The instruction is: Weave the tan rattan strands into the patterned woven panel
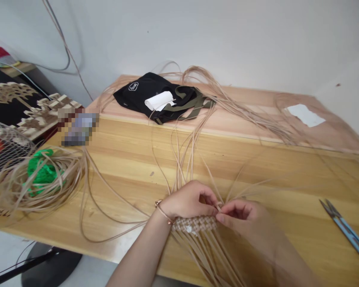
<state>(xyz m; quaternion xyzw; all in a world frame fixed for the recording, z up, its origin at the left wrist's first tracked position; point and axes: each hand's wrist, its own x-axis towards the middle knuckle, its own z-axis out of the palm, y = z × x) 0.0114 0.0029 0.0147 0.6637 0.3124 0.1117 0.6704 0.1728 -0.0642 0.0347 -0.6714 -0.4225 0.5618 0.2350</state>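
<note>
Both forearms are reaching in from the lower edge and meeting near the front of the wooden tabletop (113, 159), wrists lying low over it. The left hand (188, 199), a thin bracelet (163, 211) on its wrist, is curling over the woven band (194, 224) and pressing down on its upper edge. The right hand (242, 215), blurred, is curling in from the other side. Fingertips of both hands are closing together in a pinch on one cane strip (219, 206) just above the band. The band is lying flat at the front edge, with loose cane strips (185, 159) fanning away from it toward the wall and more trailing off toward the person. A black bag (137, 93) is sitting at the far edge, with a white paper roll (159, 100) resting at its opening. Blue-handled snips (345, 229) are lying well apart to the right.
</note>
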